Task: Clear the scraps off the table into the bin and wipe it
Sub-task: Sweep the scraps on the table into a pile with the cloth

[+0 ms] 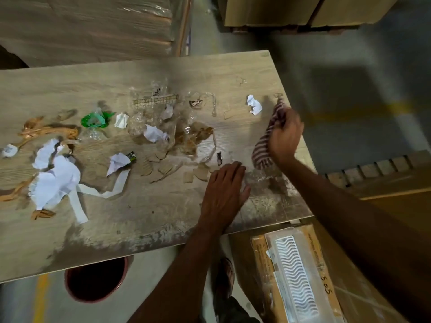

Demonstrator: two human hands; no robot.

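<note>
Head view, looking down on scraps [151, 134] littered across most of the wooden surface [140, 220]: crumpled white paper [58, 176], clear plastic film [144, 113], cardboard bits [163, 165], a green wrapper [94, 120]. Dark red bin [98, 282] on the floor under the near edge, well left of both arms, inside too dark to read.

At the right end, striped cloth [262, 151] bunched in the right hand [285, 136], fingers [279, 123] curled tight round it, tail draped onto the wood. Left hand [224, 190] palm-down beside the cardboard bits, fingers [229, 171] straight and close together, holding nothing.

Judged as the clearing step, barely begun, wiping to follow. Next: sweep leftward with cloth and flat palm, herding the litter toward the near edge above the bin's mouth. Slow going for the light film, apt to drift past the rim. One paper ball [254, 105] just beside the cloth, first in line.
</note>
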